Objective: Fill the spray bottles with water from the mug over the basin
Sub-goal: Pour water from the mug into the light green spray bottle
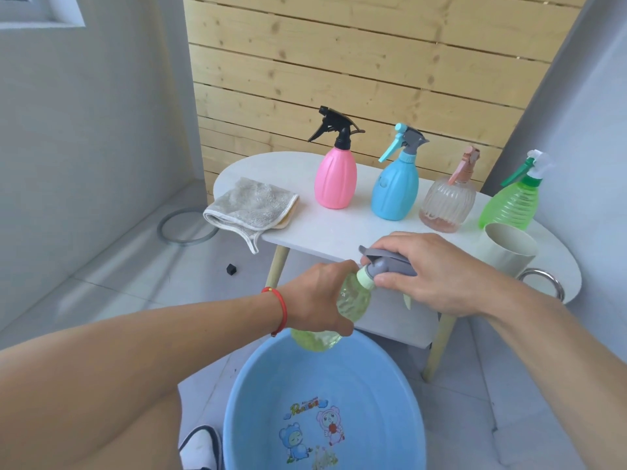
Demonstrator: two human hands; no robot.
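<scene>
Above the blue basin [237, 412], my left hand [315, 300] gripped the pale green spray bottle [353, 296] around its body, while my right hand [437, 273] curled over its grey trigger head [386, 264]. The mug [509, 249] stood on the table behind the basin. If the head twisted crookedly, I judged the tilted bottle might slip or spill outside the basin.

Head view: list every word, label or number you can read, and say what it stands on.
Basin: a coloured cartoon logo on the bottom, seemingly starting with "P"; too blurred to read for certain.
Blue bottle: a faint raised mark on the side, unreadable.
Pink bottle, the other bottles, mug and cloth: no text visible.
</scene>
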